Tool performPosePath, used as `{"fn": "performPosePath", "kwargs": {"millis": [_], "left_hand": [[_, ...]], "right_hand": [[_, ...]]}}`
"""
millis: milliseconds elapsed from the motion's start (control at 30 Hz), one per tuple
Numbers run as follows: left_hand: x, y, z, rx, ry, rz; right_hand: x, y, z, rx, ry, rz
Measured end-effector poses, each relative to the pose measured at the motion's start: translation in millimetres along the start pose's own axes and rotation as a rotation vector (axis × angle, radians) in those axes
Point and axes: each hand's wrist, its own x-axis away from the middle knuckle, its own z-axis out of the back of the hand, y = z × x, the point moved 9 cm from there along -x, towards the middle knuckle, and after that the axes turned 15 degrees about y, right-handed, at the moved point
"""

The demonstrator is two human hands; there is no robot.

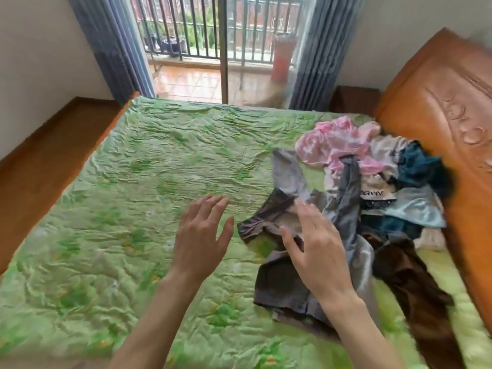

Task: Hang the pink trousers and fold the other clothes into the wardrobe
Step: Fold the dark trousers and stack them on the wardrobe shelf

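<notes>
A heap of clothes lies on the right side of the green bedspread (149, 187). The pink trousers (338, 141) are crumpled at the far end of the heap. A grey-brown garment (279, 283) spreads nearest me, with a grey piece (290, 171), a brown one (410, 286), a teal one (420, 166) and a white printed top (375, 191) around it. My right hand (316, 251) hovers over the grey-brown garment with fingers spread and holds nothing. My left hand (202, 235) is above bare bedspread just left of it, fingers straight.
An orange padded headboard (436, 102) runs along the right of the bed. Wooden floor (40, 155) lies to the left. Beyond the bed, grey curtains (114, 43) frame a glass door to a railed balcony (213, 73). No wardrobe is in view.
</notes>
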Motion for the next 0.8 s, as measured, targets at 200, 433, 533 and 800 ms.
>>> {"fn": "performPosePath", "kwargs": {"millis": [200,433,533,800], "left_hand": [[-3.5,5.6,-104.2,0.166,-0.127,-0.121],[75.5,22.0,-229.2,0.256,-0.329,-0.211],[124.8,24.3,-280.3,0.262,-0.42,-0.29],[255.3,-11.0,-402.6,0.222,-0.676,-0.24]], "right_hand": [[28.1,63.1,-36.8,0.06,-0.015,-0.116],[110.4,150.1,-117.4,0.096,-0.185,-0.146],[149.4,184.6,-160.4,0.063,-0.233,-0.143],[254.3,267.7,-273.4,0.079,-0.38,-0.202]]}}
